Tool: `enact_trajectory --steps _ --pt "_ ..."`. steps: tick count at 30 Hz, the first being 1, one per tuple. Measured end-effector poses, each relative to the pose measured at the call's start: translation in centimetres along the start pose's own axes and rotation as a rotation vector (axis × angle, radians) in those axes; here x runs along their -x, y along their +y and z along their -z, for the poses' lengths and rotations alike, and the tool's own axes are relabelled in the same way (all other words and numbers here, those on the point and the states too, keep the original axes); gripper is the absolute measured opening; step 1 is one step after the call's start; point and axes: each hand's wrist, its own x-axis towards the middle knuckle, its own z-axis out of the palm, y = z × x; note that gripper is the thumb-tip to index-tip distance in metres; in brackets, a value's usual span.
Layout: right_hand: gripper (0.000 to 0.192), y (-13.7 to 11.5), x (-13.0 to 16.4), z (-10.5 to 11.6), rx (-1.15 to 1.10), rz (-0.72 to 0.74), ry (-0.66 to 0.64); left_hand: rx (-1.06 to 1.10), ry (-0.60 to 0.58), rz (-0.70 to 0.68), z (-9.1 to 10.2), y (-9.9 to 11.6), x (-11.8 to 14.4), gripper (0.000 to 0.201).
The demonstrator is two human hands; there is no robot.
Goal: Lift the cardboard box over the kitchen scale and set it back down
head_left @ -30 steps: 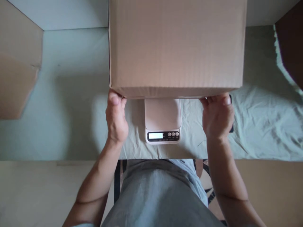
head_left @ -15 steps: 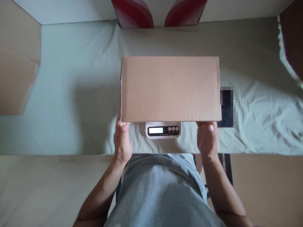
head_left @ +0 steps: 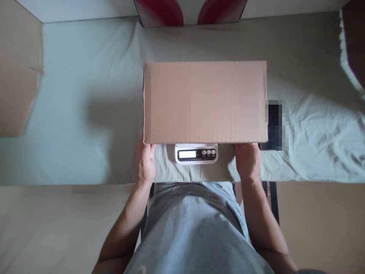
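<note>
A closed brown cardboard box is held above a white digital scale. Only the scale's front shows, with its lit display and round buttons; the box covers the rest. My left hand grips the box at its near left corner, fingers reaching under it. At the near right corner my right hand supports it the same way. The box hides most of the fingers of both hands.
A dark, partly blurred-out flat object lies just right of the box. Pale green cloth covers the table. Brown cardboard stands at the left edge, and a red-and-white panel at the back.
The box looks slightly larger and closer, and a bit more of the scale shows under its near edge. My thumbs have slipped mostly out of sight. The view has shifted slightly.
</note>
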Motion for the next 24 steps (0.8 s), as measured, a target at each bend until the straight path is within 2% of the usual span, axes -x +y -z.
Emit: enact_trajectory --steps 6,12,15,19,21,24 --pt "0.022 -1.3 0.9 -0.2 -0.111 0.098 0.134 -0.051 -0.01 -0.207 -1.0 2.9 1.4 0.036" --pt "0.028 -2.1 0.1 -1.5 -0.074 0.203 0.017 -0.099 -0.08 -0.225 -2.8 4.3 1.4 0.035" --pt "0.034 -3.6 -1.7 -2.4 -0.1 0.258 0.03 -0.064 -0.11 -0.299 -4.0 6.0 0.0 0.033" --pt "0.036 -5.1 -4.3 -3.4 -0.065 0.282 -0.021 -0.082 -0.117 -0.348 -5.4 8.2 -2.9 0.036" --pt "0.037 -5.1 -5.4 -3.7 -0.026 0.297 -0.05 -0.09 -0.126 -0.349 -5.9 8.4 -4.4 0.038" --pt "0.039 -4.1 -7.3 -4.0 0.003 0.31 -0.098 -0.067 -0.144 -0.366 -6.4 7.5 -6.6 0.037"
